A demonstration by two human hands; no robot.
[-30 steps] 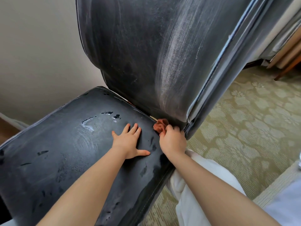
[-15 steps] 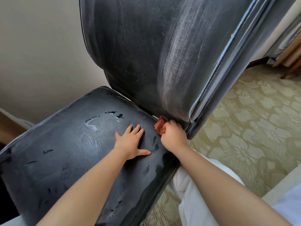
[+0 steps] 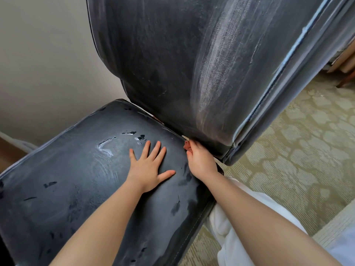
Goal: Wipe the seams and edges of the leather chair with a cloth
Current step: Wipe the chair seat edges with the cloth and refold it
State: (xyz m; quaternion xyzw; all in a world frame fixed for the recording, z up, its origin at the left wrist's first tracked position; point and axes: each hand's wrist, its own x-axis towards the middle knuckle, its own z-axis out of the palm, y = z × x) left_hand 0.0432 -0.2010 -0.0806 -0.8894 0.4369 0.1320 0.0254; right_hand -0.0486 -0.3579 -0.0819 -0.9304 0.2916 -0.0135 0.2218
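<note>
A worn black leather chair fills the view, its seat (image 3: 80,179) cracked and its backrest (image 3: 172,64) scuffed pale. My left hand (image 3: 148,167) lies flat on the seat with fingers spread. My right hand (image 3: 200,160) grips a small orange-brown cloth (image 3: 187,145) and holds it in the seam where seat and backrest meet, near the chair's right corner. Most of the cloth is hidden under my fingers and in the gap.
A pale wall (image 3: 42,64) stands behind the chair on the left. Patterned beige carpet (image 3: 297,150) spreads to the right. My white-trousered leg (image 3: 226,223) is beside the seat's right edge. Wooden furniture legs (image 3: 343,72) show at the far right.
My right hand has pushed the cloth deeper into the seat-back seam, so less of it shows. My left hand has stayed flat on the seat.
</note>
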